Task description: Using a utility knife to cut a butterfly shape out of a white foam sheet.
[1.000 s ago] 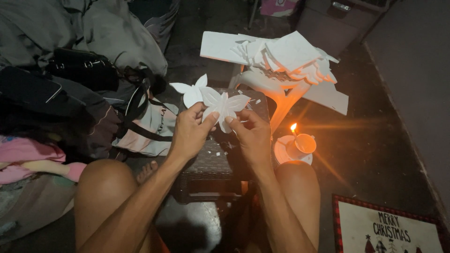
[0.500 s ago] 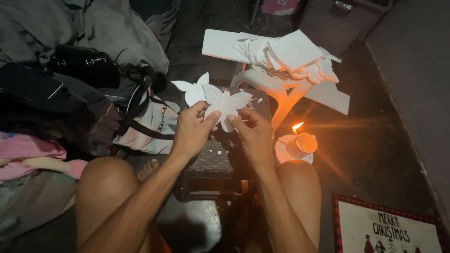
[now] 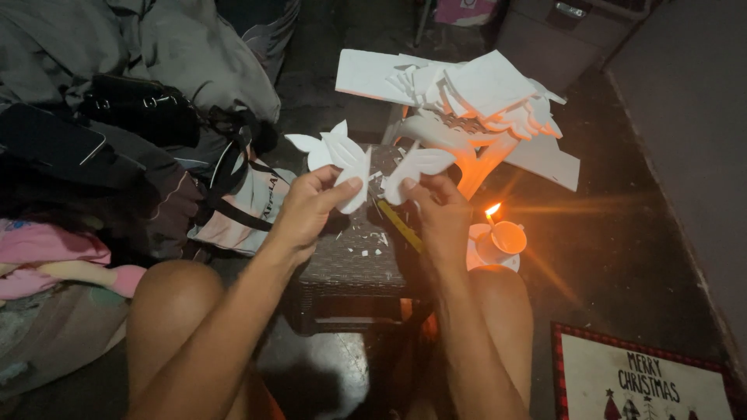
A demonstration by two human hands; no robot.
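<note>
My left hand (image 3: 307,206) pinches a white foam cutout with pointed petal-like lobes (image 3: 336,155). My right hand (image 3: 440,210) holds a second, smaller white foam piece with a rounded lobe (image 3: 416,165). The two pieces sit a few centimetres apart, not touching. Both hands hover above a small dark woven stool (image 3: 350,260) speckled with white scraps, between my bare knees.
A heap of white foam sheets and cutouts (image 3: 467,97) lies beyond the stool. A lit candle on a white saucer (image 3: 498,237) burns at the right. Bags and clothes (image 3: 132,148) crowd the left. A yellow stick (image 3: 401,225) rests on the stool. A bordered holiday mat (image 3: 646,377) lies bottom right.
The joined white shape has come apart into two pieces; my left hand carries one leftward, my right hand keeps the other.
</note>
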